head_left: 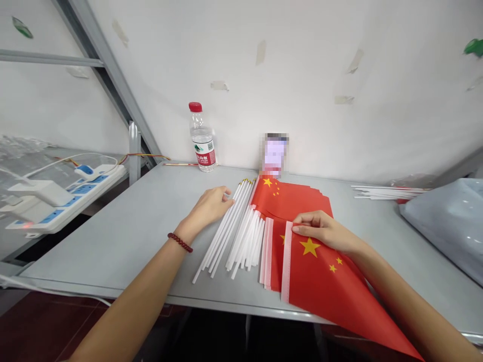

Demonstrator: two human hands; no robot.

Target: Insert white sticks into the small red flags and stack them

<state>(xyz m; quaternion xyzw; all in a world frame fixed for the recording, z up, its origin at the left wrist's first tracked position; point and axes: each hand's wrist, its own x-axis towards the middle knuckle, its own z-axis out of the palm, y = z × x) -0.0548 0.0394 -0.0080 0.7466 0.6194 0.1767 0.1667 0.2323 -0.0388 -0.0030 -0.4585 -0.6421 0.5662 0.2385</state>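
Bright, fairly even white light fills the view, leaving the wall (302, 95) pale with faint grey shading and the tabletop (143, 216) a flat, cool grey. Shadows on it are soft and weak, while the space under its front edge drops to near black. Small glints sit on the clear bottle (203, 146) and the grey plastic bag (449, 221), and a red indicator light glows on the power strip (81, 191). The flags (324, 281) look saturated and reasonably sharp. Wide-angle distortion stretches things towards the edges, where detail softens. Coarse pixelation covers the lit phone (274, 153), making its screen unreadable.
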